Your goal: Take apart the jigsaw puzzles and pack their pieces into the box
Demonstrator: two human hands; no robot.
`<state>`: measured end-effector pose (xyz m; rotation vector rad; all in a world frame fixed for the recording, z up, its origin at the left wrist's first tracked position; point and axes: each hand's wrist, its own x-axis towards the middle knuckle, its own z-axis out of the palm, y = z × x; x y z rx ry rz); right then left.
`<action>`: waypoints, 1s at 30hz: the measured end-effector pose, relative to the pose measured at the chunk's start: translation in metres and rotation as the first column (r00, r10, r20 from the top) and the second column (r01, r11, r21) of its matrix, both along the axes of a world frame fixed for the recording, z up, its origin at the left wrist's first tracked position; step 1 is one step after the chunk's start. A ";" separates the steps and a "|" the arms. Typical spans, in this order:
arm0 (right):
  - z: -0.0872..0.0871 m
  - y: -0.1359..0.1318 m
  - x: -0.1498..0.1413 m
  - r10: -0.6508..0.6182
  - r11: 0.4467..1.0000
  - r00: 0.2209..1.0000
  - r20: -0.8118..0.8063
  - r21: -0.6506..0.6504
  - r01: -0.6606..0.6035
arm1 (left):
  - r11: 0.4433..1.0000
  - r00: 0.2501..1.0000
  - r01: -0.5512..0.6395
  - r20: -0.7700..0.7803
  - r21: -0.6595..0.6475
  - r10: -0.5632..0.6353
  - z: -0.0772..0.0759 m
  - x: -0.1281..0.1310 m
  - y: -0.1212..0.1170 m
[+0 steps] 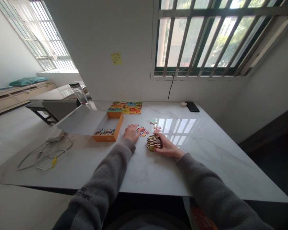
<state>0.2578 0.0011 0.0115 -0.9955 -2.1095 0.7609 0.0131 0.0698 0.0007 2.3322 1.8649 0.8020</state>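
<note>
My right hand (167, 146) is wrapped round a thick stack of puzzle pieces (153, 142) standing on edge on the table. To its left, my left hand (132, 132) lies on the tabletop with its fingers stretched forward, at the edge of some loose colourful puzzle pieces (142, 131). Whether its fingertips touch them I cannot tell. Just beyond the stack lie a pink puzzle piece (157, 129) and a few green-and-white puzzle pieces (153, 121).
An orange box (105, 138) with more pieces in it stands left of my hands, a translucent sheet beside it. Behind lies a colourful animal picture (126, 108). A white cable (48, 153) is at left, a black phone (192, 107) at the back right, a glass bottle (79, 93) further left.
</note>
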 end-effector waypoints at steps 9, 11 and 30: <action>-0.011 0.004 0.002 0.025 1.000 0.999 -0.024 0.016 -0.025 | 0.999 0.993 0.044 0.114 0.000 -0.043 -0.010 0.001 0.014; -0.013 0.005 0.003 0.026 0.999 0.999 -0.037 0.024 -0.026 | 0.995 0.982 0.103 0.157 0.018 -0.104 -0.011 -0.003 0.011; -0.005 0.017 0.026 -0.101 0.995 0.994 -0.047 0.014 0.101 | 0.702 0.654 0.706 0.468 -0.095 -0.594 0.008 0.029 -0.052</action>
